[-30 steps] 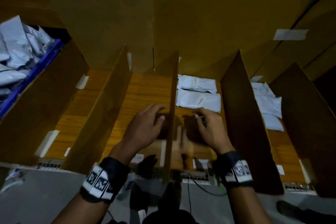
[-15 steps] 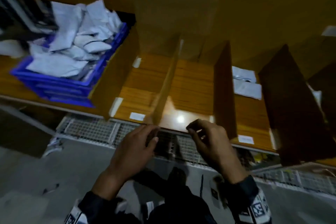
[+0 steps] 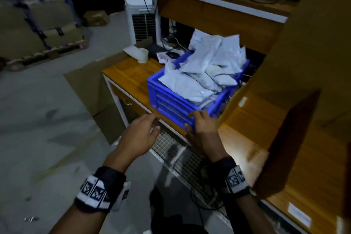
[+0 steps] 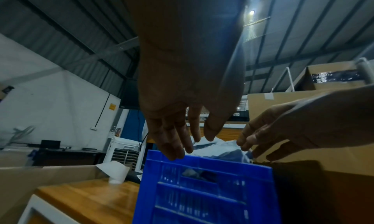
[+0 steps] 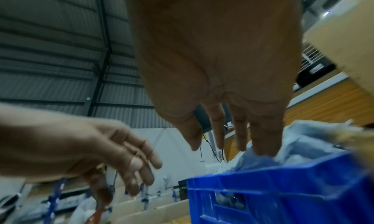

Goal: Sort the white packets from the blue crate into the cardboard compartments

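Observation:
A blue crate (image 3: 171,103) heaped with white packets (image 3: 207,66) stands on the wooden table (image 3: 127,76), left of the cardboard compartments (image 3: 288,123). My right hand (image 3: 199,121) hovers at the crate's near right corner, fingers straight and empty. In the right wrist view its fingertips (image 5: 265,149) reach over the crate (image 5: 283,189) towards a packet (image 5: 299,146). My left hand (image 3: 146,129) hangs open just left of the crate's front, holding nothing. The left wrist view shows its fingers (image 4: 174,149) above the crate rim (image 4: 202,163).
A cardboard side wall (image 3: 303,47) rises right of the crate. On the table's far end sit a white paper roll (image 3: 141,55) and a mouse (image 3: 171,54). A white air cooler (image 3: 140,15) stands behind. A cardboard sheet (image 3: 91,85) leans against the table's left side; a metal grille (image 3: 180,152) lies below.
Both hands have pulled out of the middle compartments and moved left to the blue crate. The head view has swung left with them.

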Demonstrator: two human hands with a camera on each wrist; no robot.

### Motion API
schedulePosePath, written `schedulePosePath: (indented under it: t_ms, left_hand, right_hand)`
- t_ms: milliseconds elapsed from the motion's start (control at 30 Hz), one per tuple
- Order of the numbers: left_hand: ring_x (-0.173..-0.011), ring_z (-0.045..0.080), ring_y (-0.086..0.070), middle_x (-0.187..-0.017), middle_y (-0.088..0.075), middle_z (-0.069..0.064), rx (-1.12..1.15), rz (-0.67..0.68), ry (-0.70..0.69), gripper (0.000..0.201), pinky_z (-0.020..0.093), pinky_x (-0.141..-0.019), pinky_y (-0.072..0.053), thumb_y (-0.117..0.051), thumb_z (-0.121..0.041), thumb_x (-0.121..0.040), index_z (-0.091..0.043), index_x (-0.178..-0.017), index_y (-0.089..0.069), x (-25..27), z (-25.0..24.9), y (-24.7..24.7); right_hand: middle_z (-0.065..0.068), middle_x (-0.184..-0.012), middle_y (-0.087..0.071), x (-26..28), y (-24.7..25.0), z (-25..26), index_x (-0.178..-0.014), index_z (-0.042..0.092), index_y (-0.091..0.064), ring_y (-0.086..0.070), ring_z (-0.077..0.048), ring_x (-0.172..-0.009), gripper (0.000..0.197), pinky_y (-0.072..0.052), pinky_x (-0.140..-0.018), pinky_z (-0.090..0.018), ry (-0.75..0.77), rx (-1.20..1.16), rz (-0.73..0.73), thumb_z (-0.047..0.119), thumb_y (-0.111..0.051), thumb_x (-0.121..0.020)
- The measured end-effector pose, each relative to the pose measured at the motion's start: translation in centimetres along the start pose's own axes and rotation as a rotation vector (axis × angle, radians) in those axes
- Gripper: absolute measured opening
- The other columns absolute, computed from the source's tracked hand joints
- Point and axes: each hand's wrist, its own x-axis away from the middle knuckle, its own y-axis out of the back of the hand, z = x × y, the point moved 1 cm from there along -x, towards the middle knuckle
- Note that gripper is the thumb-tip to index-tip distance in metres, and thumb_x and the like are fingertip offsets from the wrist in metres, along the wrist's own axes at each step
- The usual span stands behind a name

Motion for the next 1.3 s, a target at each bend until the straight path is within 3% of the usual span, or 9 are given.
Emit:
schedulePosePath:
  t_ms: [167, 333, 533, 700, 867, 1100, 1200, 1267, 1300]
  left_hand:
    - [-0.110, 0.018, -0.064, -0.126, -0.065, -0.006, -0.060, 0.070, -0.052, 0.028, 0.041, -0.087, -0.055, -0.058, -0.033, -0.104, -0.028, -0.132, -0.058, -8.9, 4.2, 1.7]
    - [-0.114, 0.024, -0.062, -0.126, -0.063, 0.000, -0.062, 0.107, -0.225, 0.028, 0.043, -0.091, -0.053, -0.061, -0.028, -0.102, -0.023, -0.130, -0.060, -16.2, 5.6, 2.5]
    - [-0.121, 0.026, -0.053, -0.130, -0.058, -0.002, -0.052, 0.116, -0.436, 0.042, 0.046, -0.096, -0.052, -0.072, -0.025, -0.091, -0.023, -0.132, -0.063, -23.5, 4.6, 0.5]
    - [-0.137, 0.033, -0.043, -0.150, -0.051, 0.006, -0.207, 0.241, -0.601, 0.081, 0.052, -0.105, -0.047, -0.081, -0.035, -0.077, -0.027, -0.152, -0.051, -27.9, 4.6, -1.1]
    - [-0.122, 0.030, -0.051, -0.133, -0.054, 0.002, -0.233, 0.292, -0.721, 0.071, 0.046, -0.097, -0.045, -0.074, -0.033, -0.083, -0.029, -0.151, -0.051, -30.7, 4.5, -0.6]
    - [-0.104, 0.038, -0.064, -0.119, -0.069, 0.008, -0.108, 0.240, -0.919, 0.042, 0.048, -0.082, -0.053, -0.051, -0.026, -0.097, -0.020, -0.137, -0.064, -30.5, 5.1, 2.6]
    - [-0.102, 0.034, -0.064, -0.115, -0.071, 0.005, 0.029, 0.187, -0.982, 0.036, 0.046, -0.081, -0.055, -0.060, -0.022, -0.099, -0.021, -0.134, -0.067, -29.2, 5.3, 4.3]
    - [-0.106, 0.030, -0.062, -0.116, -0.072, 0.002, 0.126, 0.154, -1.031, 0.035, 0.046, -0.085, -0.054, -0.064, -0.020, -0.099, -0.022, -0.133, -0.069, -28.2, 5.3, 5.4]
    - [-0.108, 0.028, -0.060, -0.118, -0.072, 0.000, 0.166, 0.124, -1.062, 0.034, 0.044, -0.088, -0.052, -0.066, -0.018, -0.098, -0.021, -0.132, -0.070, -27.7, 5.4, 5.9]
  right_hand:
    - [-0.025, -0.109, -0.057, -6.4, -4.7, 0.3, -0.114, 0.000, -0.060, -0.059, -0.048, -0.096, 0.045, -0.055, -0.083, -0.052, -0.140, 0.148, 0.004, 0.027, -0.063, -0.078]
    - [-0.026, -0.125, -0.055, -8.3, -7.0, -0.3, -0.144, 0.000, -0.050, -0.054, -0.047, -0.113, 0.076, -0.046, -0.097, -0.058, -0.263, 0.350, 0.121, 0.041, -0.051, -0.080]
    - [-0.017, -0.141, -0.046, -9.4, -7.5, -0.5, -0.155, 0.009, -0.037, -0.044, -0.041, -0.130, 0.084, -0.036, -0.108, -0.060, -0.358, 0.419, 0.200, 0.039, -0.071, -0.083]
    - [-0.013, -0.136, -0.045, -9.9, -7.8, 1.0, -0.153, 0.015, -0.040, -0.046, -0.040, -0.128, 0.077, -0.030, -0.117, -0.066, -0.466, 0.415, 0.111, 0.024, -0.074, -0.085]
    - [-0.012, -0.145, -0.043, -11.2, -8.1, 2.8, -0.154, 0.025, -0.043, -0.038, -0.033, -0.139, 0.049, -0.009, -0.126, -0.061, -0.636, 0.359, 0.013, 0.023, -0.049, -0.106]
    - [-0.017, -0.135, -0.057, -11.6, -8.6, 2.6, -0.144, 0.018, -0.060, -0.051, -0.040, -0.128, 0.038, -0.021, -0.122, -0.063, -0.751, 0.275, -0.079, 0.021, -0.054, -0.106]
    - [-0.024, -0.130, -0.065, -11.5, -8.0, 3.9, -0.133, 0.004, -0.065, -0.060, -0.043, -0.121, 0.032, -0.043, -0.107, -0.046, -0.783, 0.171, -0.185, 0.020, -0.055, -0.107]
    - [-0.024, -0.124, -0.070, -11.1, -7.5, 5.6, -0.125, -0.001, -0.068, -0.063, -0.038, -0.117, 0.030, -0.046, -0.091, -0.030, -0.814, 0.021, -0.339, 0.014, -0.055, -0.103]
    - [-0.020, -0.123, -0.072, -11.0, -7.3, 6.6, -0.124, -0.001, -0.069, -0.064, -0.035, -0.120, 0.030, -0.047, -0.094, -0.028, -0.801, -0.120, -0.425, 0.010, -0.053, -0.101]
